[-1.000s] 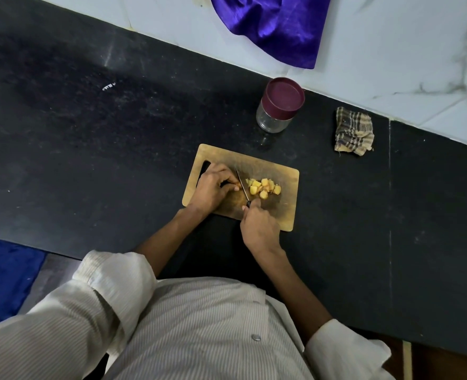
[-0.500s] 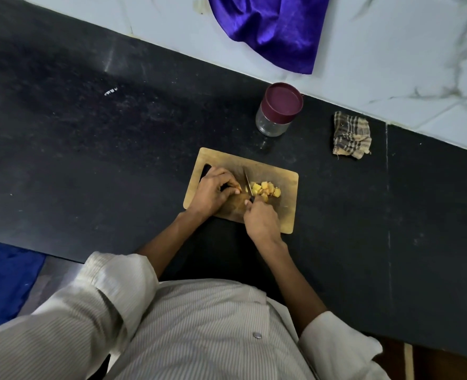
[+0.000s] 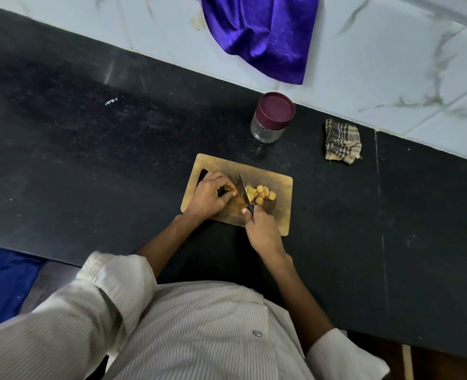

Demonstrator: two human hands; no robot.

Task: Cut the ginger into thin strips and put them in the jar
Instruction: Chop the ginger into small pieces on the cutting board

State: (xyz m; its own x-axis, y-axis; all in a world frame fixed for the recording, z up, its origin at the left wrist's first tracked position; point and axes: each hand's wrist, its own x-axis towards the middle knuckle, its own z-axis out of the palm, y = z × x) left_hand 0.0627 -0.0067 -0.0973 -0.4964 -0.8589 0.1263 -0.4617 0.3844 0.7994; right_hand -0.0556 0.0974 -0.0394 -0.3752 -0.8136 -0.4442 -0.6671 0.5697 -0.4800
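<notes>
A wooden cutting board [image 3: 277,185] lies on the black counter. My left hand [image 3: 209,195] pinches a piece of ginger [image 3: 231,191] against the board, mostly hidden under the curled fingers. My right hand [image 3: 262,229] grips the black handle of a small knife [image 3: 243,191], whose blade stands between the held ginger and a pile of yellow cut ginger pieces [image 3: 260,193]. A glass jar [image 3: 271,117] with a maroon lid on it stands behind the board near the wall.
A folded checked cloth [image 3: 342,141] lies right of the jar. A purple cloth [image 3: 257,34] hangs down the marble wall. The black counter [image 3: 89,149] stretches left and right of the board. Blue fabric [image 3: 2,283] shows below the counter edge at left.
The knife blade has shifted slightly left, closer to my left fingers. The view has tilted a little; both hands stay on the board.
</notes>
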